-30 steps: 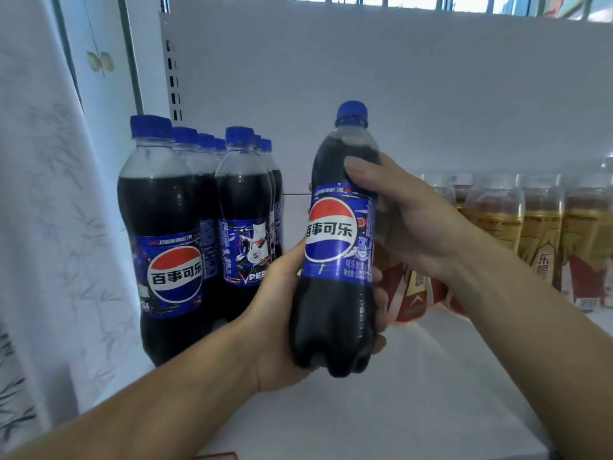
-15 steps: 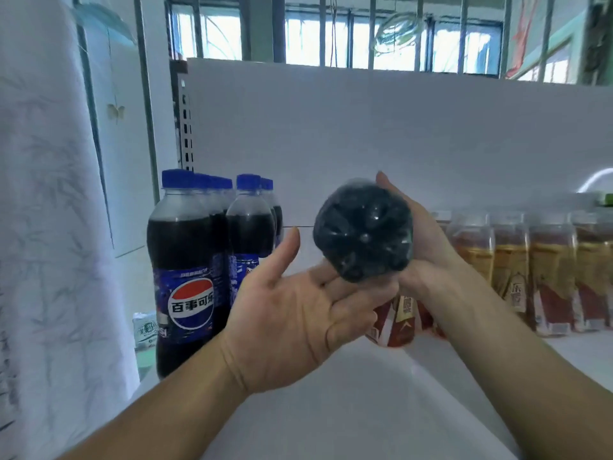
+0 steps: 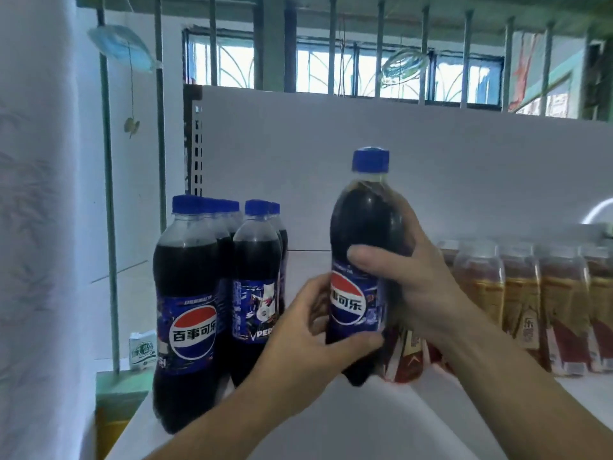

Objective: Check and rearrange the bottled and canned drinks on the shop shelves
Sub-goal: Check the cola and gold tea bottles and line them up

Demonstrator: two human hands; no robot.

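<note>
I hold a cola bottle (image 3: pixel 363 234) with a blue cap and blue label upright above the white shelf (image 3: pixel 365 423). My right hand (image 3: pixel 414 280) grips its middle from the right, fingers wrapped across the front. My left hand (image 3: pixel 308 336) holds its lower part from the left, thumb across the base of the label. Two rows of the same cola bottles (image 3: pixel 189 313) stand at the shelf's left end. A row of amber tea bottles (image 3: pixel 524 303) with gold and red labels stands on the right, partly hidden behind my right hand.
A white back panel (image 3: pixel 398 167) rises behind the shelf, with barred windows above it. A white curtain (image 3: pixel 36 227) hangs at the far left. A small white and green pack (image 3: pixel 143 349) sits on a ledge left of the colas.
The bottle, tipped half a second ago with its base toward me, is upright again. My left hand, then flat under it, now holds its lower part. The view has risen.
</note>
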